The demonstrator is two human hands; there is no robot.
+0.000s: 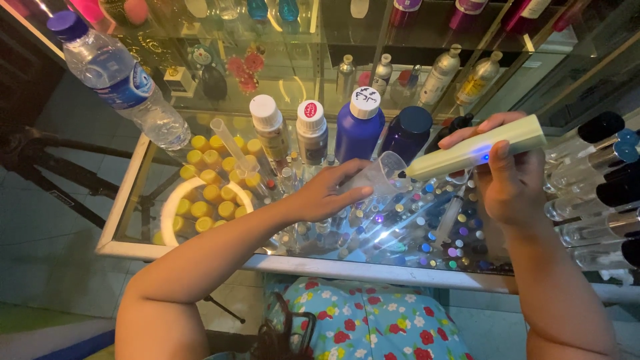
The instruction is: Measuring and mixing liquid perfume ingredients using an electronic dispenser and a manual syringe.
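Note:
My left hand (330,195) grips a small clear plastic measuring cup (383,170), tilted on its side above the glass counter (200,257). My right hand (510,180) holds a pale yellow-green stick-shaped device (477,148) with a blue light glowing on its side. The device's narrow tip points into the mouth of the cup. Both hands hover over rows of small vials seen through the glass.
Behind the cup stand two white-capped bottles (312,131), a blue bottle (359,127) and a dark blue jar (408,133). A water bottle (120,80) sits far left, yellow-capped vials (210,183) left, black-capped tubes (600,193) right, a syringe (450,213) under my right hand.

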